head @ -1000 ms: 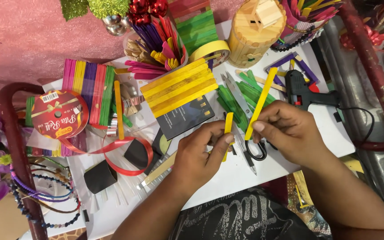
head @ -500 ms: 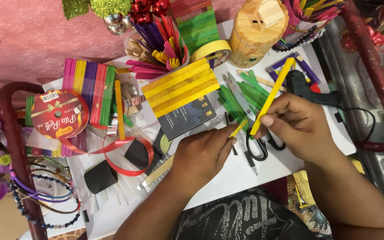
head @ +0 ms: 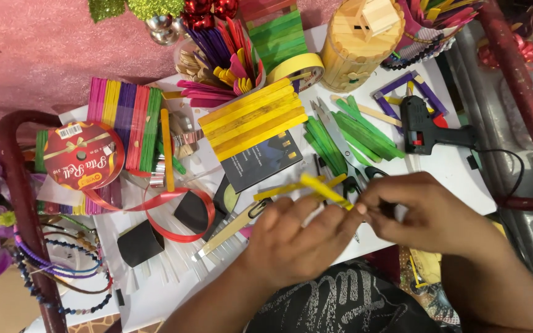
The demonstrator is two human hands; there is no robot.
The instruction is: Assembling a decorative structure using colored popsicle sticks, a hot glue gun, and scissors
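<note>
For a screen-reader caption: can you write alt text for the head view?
Two hands, left hand and right hand, hold yellow craft sticks together over a cluttered white table. Around them lie a stack of yellow sticks, green sticks, a black glue gun and a red ribbon roll.

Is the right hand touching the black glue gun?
Apart. The head view shows bare white table between the right hand and the black glue gun, which lies farther up; the hand pinches a yellow craft stick.

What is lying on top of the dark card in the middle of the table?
A row of yellow craft sticks lies side by side across the upper part of the dark card. The card's lower part shows bare, with small pale markings. What the sticks cover of the card cannot be seen.
</note>
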